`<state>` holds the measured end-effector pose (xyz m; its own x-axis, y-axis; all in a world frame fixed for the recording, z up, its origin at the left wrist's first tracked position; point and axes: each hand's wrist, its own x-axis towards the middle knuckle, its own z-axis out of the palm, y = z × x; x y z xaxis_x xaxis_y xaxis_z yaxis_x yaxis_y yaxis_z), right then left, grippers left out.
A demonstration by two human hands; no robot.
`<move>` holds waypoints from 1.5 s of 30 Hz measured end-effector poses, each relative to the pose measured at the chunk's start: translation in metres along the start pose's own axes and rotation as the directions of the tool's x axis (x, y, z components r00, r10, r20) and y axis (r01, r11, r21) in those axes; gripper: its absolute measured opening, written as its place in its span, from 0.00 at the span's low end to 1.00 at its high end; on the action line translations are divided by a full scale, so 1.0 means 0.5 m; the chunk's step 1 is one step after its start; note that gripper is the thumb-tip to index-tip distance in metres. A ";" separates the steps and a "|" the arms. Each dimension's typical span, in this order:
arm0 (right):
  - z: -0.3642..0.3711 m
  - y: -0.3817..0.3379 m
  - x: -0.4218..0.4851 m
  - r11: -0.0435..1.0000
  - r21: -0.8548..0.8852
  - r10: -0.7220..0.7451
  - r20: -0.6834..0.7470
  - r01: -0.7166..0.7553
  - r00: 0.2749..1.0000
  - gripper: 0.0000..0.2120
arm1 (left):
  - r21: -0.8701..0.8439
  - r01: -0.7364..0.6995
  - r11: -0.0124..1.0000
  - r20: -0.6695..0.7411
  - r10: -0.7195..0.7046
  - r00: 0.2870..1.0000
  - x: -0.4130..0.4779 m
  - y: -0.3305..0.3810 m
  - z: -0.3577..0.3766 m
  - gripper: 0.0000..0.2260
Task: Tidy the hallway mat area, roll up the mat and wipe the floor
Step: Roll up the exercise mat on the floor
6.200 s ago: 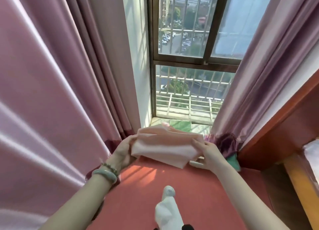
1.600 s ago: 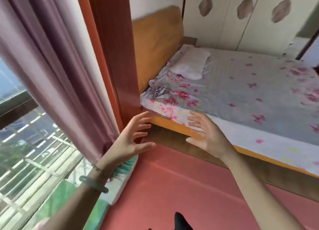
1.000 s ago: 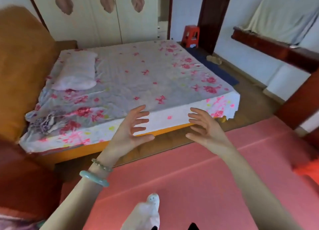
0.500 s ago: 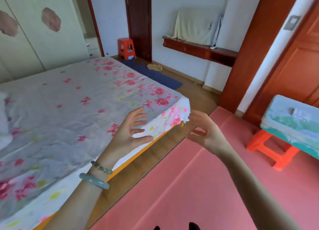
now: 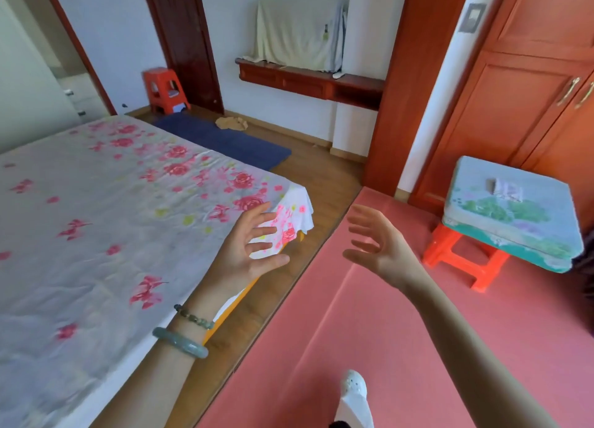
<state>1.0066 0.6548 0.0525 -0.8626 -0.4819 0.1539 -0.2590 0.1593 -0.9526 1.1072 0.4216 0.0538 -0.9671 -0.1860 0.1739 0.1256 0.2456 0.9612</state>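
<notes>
A smooth, flat pink foam floor mat [image 5: 401, 347] spreads across the lower right, its long straight edge running from about 6 o'clock up toward 1 o'clock beside a strip of wood-grain plank floor [image 5: 257, 299]. A second mat, a dark blue soft rectangular one [image 5: 225, 138], lies flat at 11 o'clock near the far door, with a crumpled tan cloth [image 5: 231, 123] just beyond it. The left hand [image 5: 247, 251], with a jade-green bangle and a bead bracelet on its wrist, is raised in the air with fingers spread and holds nothing. The right hand [image 5: 379, 241] hovers likewise, fingers loosely fanned and empty. At 9 o'clock is a bed with a wrinkled grey sheet printed with pink flowers [image 5: 112, 235]. An orange plastic stool [image 5: 463, 260] at 3 o'clock carries a pale painted box [image 5: 514, 212].
</notes>
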 end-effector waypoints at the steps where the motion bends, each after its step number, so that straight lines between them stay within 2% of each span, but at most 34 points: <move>1: -0.019 0.014 0.030 1.000 -0.003 0.001 -0.006 -0.001 1.000 0.35 | -0.006 0.000 1.000 0.006 0.000 1.000 0.035 -0.008 0.013 0.38; 11: -0.266 0.129 0.377 1.000 0.009 0.000 0.000 0.000 1.000 0.32 | -0.029 0.034 0.999 -0.054 -0.036 0.998 0.431 -0.054 0.164 0.38; 18: -0.351 0.198 0.584 1.000 0.002 0.022 0.085 -0.022 0.996 0.32 | -0.036 0.075 0.997 -0.096 -0.078 0.992 0.630 -0.096 0.215 0.37; 26: -0.387 0.279 0.835 0.999 -0.021 0.028 0.120 -0.026 0.992 0.33 | -0.016 0.107 0.994 -0.121 -0.109 0.987 0.874 -0.180 0.198 0.38; 34: -0.402 0.327 1.204 0.999 -0.045 -0.004 0.096 0.009 0.995 0.33 | 0.031 0.063 0.998 -0.106 -0.059 0.993 1.229 -0.250 0.130 0.39; 40: -0.403 0.348 1.437 0.998 -0.064 0.023 0.094 -0.017 0.995 0.34 | 0.039 0.032 0.999 -0.073 -0.029 0.997 1.482 -0.273 0.068 0.38; 45: -0.404 0.374 1.580 0.996 -0.081 0.054 0.098 -0.046 0.994 0.34 | 0.033 0.065 0.997 -0.084 -0.062 0.995 1.619 -0.318 0.029 0.38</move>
<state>0.1889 0.4779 0.0488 -0.8285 -0.5549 0.0756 -0.2530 0.2505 -0.9345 0.3010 0.2459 0.0385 -0.9510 -0.2801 0.1310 0.0548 0.2643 0.9629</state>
